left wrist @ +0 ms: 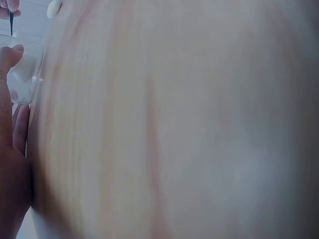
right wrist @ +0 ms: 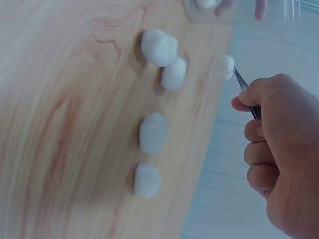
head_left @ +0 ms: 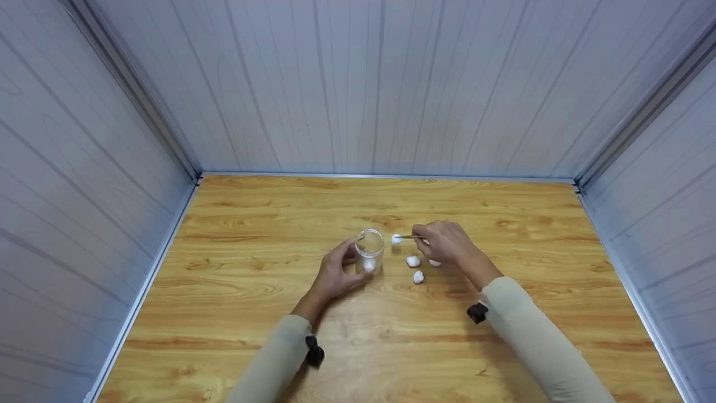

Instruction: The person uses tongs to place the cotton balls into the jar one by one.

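My left hand [head_left: 338, 272] holds a clear jar [head_left: 370, 246] that stands on the wooden table, thumb on the near side and fingers on the far left. Inside the jar, near its bottom, lies a white cotton ball [head_left: 369, 265]. My right hand [head_left: 446, 240] pinches metal tweezers [right wrist: 241, 79], whose tips point left toward the jar. Between those tips is another cotton ball [right wrist: 226, 66], held just right of the jar's rim and above the table. In the left wrist view the jar [left wrist: 27, 74] is partly cut off at the edge.
Several loose cotton balls [right wrist: 153, 133] lie on the table [head_left: 251, 291] beneath and near my right hand; one is partly hidden by it in the head view. Pale panelled walls [head_left: 358, 84] enclose the table at the back and on both sides.
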Demonstrator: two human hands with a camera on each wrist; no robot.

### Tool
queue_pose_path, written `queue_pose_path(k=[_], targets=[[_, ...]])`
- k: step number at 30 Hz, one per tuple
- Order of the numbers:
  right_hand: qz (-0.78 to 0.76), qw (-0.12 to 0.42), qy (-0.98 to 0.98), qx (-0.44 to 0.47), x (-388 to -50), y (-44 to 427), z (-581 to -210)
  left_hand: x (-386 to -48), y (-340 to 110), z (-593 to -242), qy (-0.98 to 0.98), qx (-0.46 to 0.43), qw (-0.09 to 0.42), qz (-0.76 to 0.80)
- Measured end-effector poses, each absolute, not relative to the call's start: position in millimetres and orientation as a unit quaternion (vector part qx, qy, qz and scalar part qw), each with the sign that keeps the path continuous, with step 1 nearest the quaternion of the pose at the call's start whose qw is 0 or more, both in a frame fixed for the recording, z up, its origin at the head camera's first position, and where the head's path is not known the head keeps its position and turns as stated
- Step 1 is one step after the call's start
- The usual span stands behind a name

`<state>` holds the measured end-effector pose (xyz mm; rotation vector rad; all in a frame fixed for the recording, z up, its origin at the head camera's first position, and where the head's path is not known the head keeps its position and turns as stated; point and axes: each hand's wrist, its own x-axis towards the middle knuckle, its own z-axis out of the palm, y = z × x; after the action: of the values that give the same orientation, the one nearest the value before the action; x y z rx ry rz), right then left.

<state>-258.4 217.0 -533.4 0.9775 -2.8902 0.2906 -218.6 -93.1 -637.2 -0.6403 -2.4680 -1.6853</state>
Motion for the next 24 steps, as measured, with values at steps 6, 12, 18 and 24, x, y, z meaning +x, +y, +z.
queue_pose_path(k=[6,12,18,24], targets=[[0.098,0.047,-0.943,0.316,-258.4,218.7,-523.2,-217.6,-93.0,-637.4,-0.81,-0.208,0.045,-0.547],[0.104,0.056,-0.941,0.316,-260.2,220.2,-513.3,-217.5,-93.8,-635.6,-0.812,-0.203,0.042,-0.546],[0.107,0.063,-0.942,0.313,-261.2,222.3,-509.8,-217.8,-93.6,-635.3,-0.812,-0.206,0.045,-0.544],[0.111,0.066,-0.94,0.315,-260.8,222.8,-507.6,-217.9,-93.1,-635.7,-0.814,-0.206,0.046,-0.541]])
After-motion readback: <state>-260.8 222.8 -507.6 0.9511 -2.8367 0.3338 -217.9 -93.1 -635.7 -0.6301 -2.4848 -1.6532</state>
